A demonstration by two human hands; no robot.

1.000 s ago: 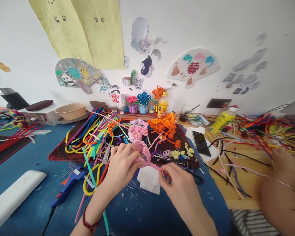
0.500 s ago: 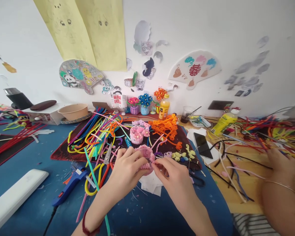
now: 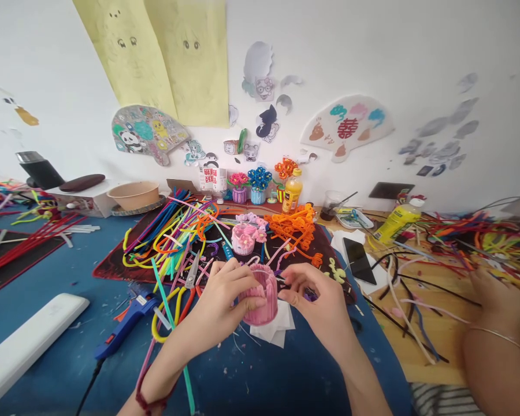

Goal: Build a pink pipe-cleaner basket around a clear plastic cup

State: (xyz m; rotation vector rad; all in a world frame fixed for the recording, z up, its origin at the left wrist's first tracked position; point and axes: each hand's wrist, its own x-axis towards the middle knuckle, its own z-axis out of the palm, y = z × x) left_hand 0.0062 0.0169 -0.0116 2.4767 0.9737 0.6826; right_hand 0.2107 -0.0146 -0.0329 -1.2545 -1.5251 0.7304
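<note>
White fan [image 3: 333, 128] on far wall [image 3: 416, 46] bore red “囍” [image 3: 348, 128]. Pink ribbed cup [image 3: 262, 312], clamped in left hand [image 3: 225, 294], sat over near blue worktop [image 3: 242, 375]; right hand [image 3: 318, 294] was just beside, fingertips apart.

Left hand [image 3: 226, 294] partly hides pink cup [image 3: 265, 311]; left edge cuts white bar [image 3: 34, 352].

One head-worn camera gives a single wide view, looking forward and down from above and behind the wearer's left hand [image 3: 223, 294] and right hand [image 3: 318, 297] — both close, a little below mid-frame. The table [image 3: 251, 378] spreads beneath them to the bottom edge; the wall [image 3: 351, 46] fills the top, farther off — and a co-worker's arm [image 3: 494, 358] enters at the right edge.
</note>
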